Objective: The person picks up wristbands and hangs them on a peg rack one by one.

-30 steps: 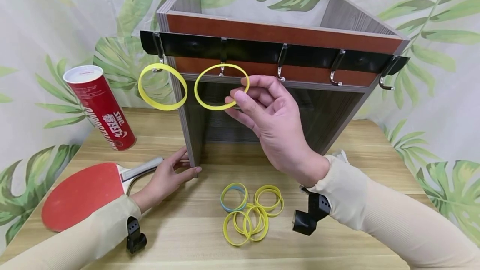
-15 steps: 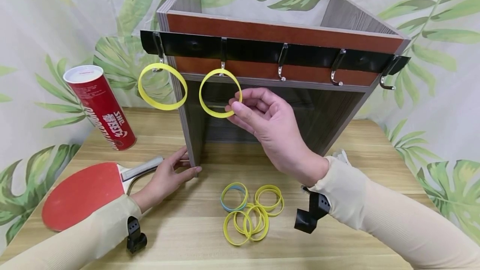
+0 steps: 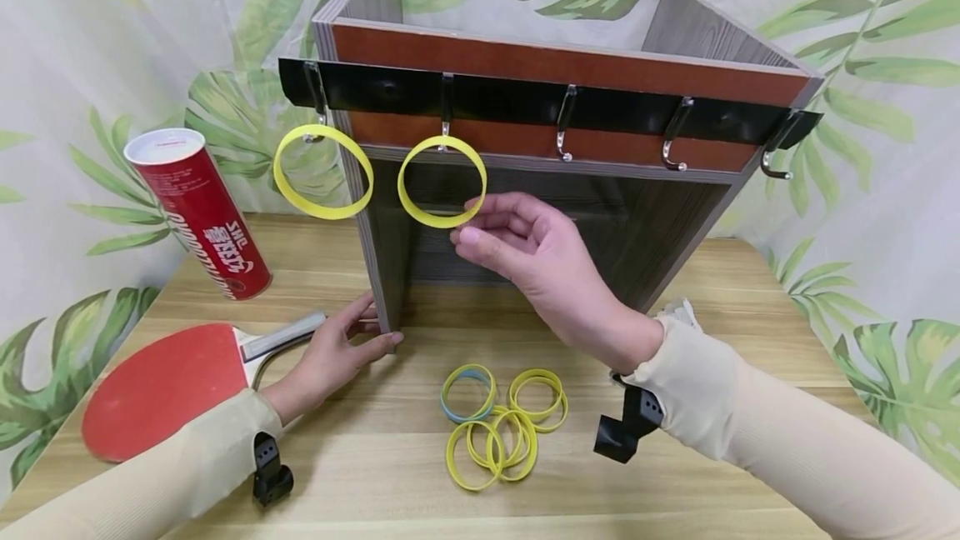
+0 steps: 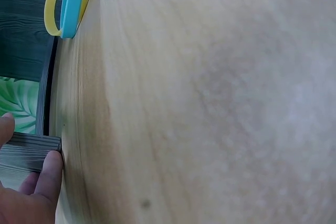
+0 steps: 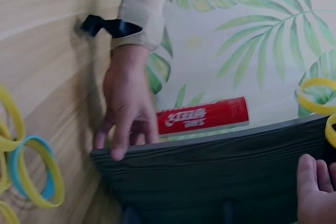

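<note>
A thin yellow wristband hangs from the second hook of a black hook rail, which is fixed across a grey wooden shelf. Just below and right of that band, my right hand stays raised with bent, relaxed fingers. In the right wrist view a small gap separates its fingertips from the band. Another yellow wristband hangs on the leftmost hook. Down at the tabletop my left hand grips the front lower edge of the shelf's left side panel, thumb and fingers on opposite faces.
Several loose yellow wristbands, with a blue wristband among them, lie on the table in front of the shelf. A red-faced table tennis bat and a red canister are at left. The three hooks at right carry nothing.
The yellow wristband went from my right hand's pinch, tilted at the second hook, to hanging upright there. My right fingers let go and moved slightly down. The left hand kept its place.
</note>
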A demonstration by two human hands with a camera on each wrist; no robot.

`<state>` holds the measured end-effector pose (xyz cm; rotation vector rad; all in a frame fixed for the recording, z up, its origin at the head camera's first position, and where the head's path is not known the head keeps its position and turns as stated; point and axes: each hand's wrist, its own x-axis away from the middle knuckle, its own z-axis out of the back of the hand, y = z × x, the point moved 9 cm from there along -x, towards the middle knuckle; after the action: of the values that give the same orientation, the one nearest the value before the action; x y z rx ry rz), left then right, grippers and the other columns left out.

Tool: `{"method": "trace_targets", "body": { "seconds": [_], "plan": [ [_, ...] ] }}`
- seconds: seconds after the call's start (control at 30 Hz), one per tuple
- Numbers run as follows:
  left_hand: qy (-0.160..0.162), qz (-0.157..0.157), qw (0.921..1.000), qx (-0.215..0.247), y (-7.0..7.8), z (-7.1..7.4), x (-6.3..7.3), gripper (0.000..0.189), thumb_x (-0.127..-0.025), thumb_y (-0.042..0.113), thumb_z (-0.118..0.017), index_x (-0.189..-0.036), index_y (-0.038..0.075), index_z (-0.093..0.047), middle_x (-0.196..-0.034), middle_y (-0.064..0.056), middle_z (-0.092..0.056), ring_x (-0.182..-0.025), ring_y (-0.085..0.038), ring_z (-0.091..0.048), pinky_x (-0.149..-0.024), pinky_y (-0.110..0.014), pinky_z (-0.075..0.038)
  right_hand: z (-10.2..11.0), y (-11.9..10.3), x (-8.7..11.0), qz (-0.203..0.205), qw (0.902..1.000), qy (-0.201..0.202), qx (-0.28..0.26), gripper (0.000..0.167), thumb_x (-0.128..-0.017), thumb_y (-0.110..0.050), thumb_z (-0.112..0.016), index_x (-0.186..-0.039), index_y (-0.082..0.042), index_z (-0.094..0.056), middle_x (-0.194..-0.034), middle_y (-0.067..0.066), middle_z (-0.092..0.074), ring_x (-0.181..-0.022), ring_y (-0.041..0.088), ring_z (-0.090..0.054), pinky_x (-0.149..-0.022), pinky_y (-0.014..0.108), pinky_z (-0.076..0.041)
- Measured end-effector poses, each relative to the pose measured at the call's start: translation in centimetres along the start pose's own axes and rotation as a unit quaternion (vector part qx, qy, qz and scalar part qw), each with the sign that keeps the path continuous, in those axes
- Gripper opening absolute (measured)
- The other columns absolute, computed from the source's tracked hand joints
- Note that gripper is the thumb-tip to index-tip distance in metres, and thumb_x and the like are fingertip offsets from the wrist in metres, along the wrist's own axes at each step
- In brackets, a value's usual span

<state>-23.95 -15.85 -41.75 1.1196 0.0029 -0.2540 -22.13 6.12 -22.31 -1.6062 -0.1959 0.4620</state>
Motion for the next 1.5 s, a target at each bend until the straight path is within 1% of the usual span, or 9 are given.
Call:
{"method": "trace_targets", "body": {
  "seconds": [0.13,0.23,0.43,0.57,0.7,0.87,0.97,1.13,1.5],
  "plan": [
    [0.002,0.000,1.0000,-0.004,-0.1,0.1,0.1,0.069,-0.098,0.014,-0.075,-0.160,0.015,-0.043,-0.134,-0.022,-0.071,-0.122,-0.039,-0.068,-0.095,-0.022,-0.053,0.0,2.1,0.4,-0.040,0.9969,-0.038,0.056,0.028,-0.100,-0.001,-0.066,-0.127,0.004,-0.063,-0.120,0.019,-0.073,-0.101,0.012,-0.074,-0.098,0.034,-0.060],
    [0.004,0.008,0.9999,-0.006,-0.2,0.3,0.3,0.070,-0.098,0.016,-0.075,-0.160,0.016,-0.043,-0.134,-0.021,-0.071,-0.122,-0.038,-0.068,-0.093,-0.023,-0.054,-0.3,4.5,0.9,-0.085,0.9895,-0.077,0.088,0.025,-0.099,-0.002,-0.068,-0.123,0.005,-0.065,-0.112,0.020,-0.075,-0.093,0.012,-0.075,-0.093,0.036,-0.062],
    [0.002,0.008,1.0000,-0.003,-0.2,0.5,0.4,0.070,-0.098,0.016,-0.075,-0.160,0.018,-0.043,-0.134,-0.021,-0.070,-0.122,-0.039,-0.068,-0.087,-0.022,-0.055,-0.5,9.2,3.0,-0.133,0.9585,-0.181,0.176,0.021,-0.098,-0.005,-0.069,-0.114,0.008,-0.067,-0.095,0.017,-0.075,-0.082,0.015,-0.072,-0.081,0.030,-0.063],
    [-0.002,0.005,1.0000,-0.003,-0.1,0.4,0.3,0.070,-0.098,0.016,-0.075,-0.161,0.018,-0.043,-0.134,-0.021,-0.070,-0.122,-0.039,-0.068,-0.087,-0.022,-0.055,-0.3,11.9,4.8,-0.167,0.9398,-0.222,0.199,0.019,-0.095,-0.003,-0.071,-0.110,0.009,-0.066,-0.091,0.016,-0.073,-0.078,0.013,-0.070,-0.078,0.033,-0.063],
    [0.000,0.006,1.0000,-0.003,0.0,0.4,0.1,0.071,-0.098,0.016,-0.075,-0.161,0.019,-0.042,-0.135,-0.020,-0.070,-0.122,-0.037,-0.068,-0.090,-0.020,-0.054,0.1,13.4,6.2,-0.191,0.9282,-0.233,0.218,0.016,-0.094,-0.002,-0.072,-0.106,0.008,-0.067,-0.088,0.019,-0.074,-0.074,0.012,-0.070,-0.075,0.037,-0.064],
    [0.002,0.007,1.0000,-0.006,0.1,0.4,-0.1,0.071,-0.098,0.016,-0.075,-0.161,0.017,-0.042,-0.136,-0.021,-0.069,-0.123,-0.037,-0.067,-0.095,-0.021,-0.052,-0.1,14.0,7.4,-0.182,0.9170,-0.254,0.248,0.012,-0.093,-0.002,-0.072,-0.102,0.005,-0.068,-0.085,0.020,-0.076,-0.071,0.008,-0.069,-0.068,0.023,-0.059],
    [0.003,0.006,1.0000,-0.007,0.0,0.4,-0.1,0.070,-0.098,0.015,-0.075,-0.161,0.016,-0.042,-0.136,-0.021,-0.069,-0.123,-0.037,-0.068,-0.095,-0.022,-0.052,-0.2,14.3,7.8,-0.173,0.9137,-0.258,0.262,0.012,-0.093,-0.004,-0.074,-0.100,0.002,-0.069,-0.083,0.016,-0.077,-0.071,0.005,-0.067,-0.066,0.017,-0.054],
    [0.000,0.007,1.0000,0.005,-0.1,0.1,0.0,0.069,-0.098,0.014,-0.074,-0.160,0.014,-0.044,-0.135,-0.023,-0.069,-0.123,-0.039,-0.067,-0.092,-0.019,-0.053,-0.1,15.0,8.3,-0.178,0.9079,-0.254,0.282,0.014,-0.091,-0.008,-0.078,-0.100,-0.001,-0.068,-0.080,0.006,-0.076,-0.069,0.001,-0.063,-0.064,0.017,-0.050],
    [0.000,0.015,0.9999,0.001,-0.3,0.0,0.1,0.070,-0.098,0.016,-0.075,-0.160,0.016,-0.043,-0.136,-0.021,-0.070,-0.123,-0.038,-0.067,-0.092,-0.019,-0.053,-0.2,15.6,8.6,-0.170,0.9089,-0.246,0.291,0.011,-0.089,-0.003,-0.077,-0.097,0.000,-0.070,-0.078,0.003,-0.074,-0.069,-0.001,-0.062,-0.064,0.016,-0.050]
  ]
}}
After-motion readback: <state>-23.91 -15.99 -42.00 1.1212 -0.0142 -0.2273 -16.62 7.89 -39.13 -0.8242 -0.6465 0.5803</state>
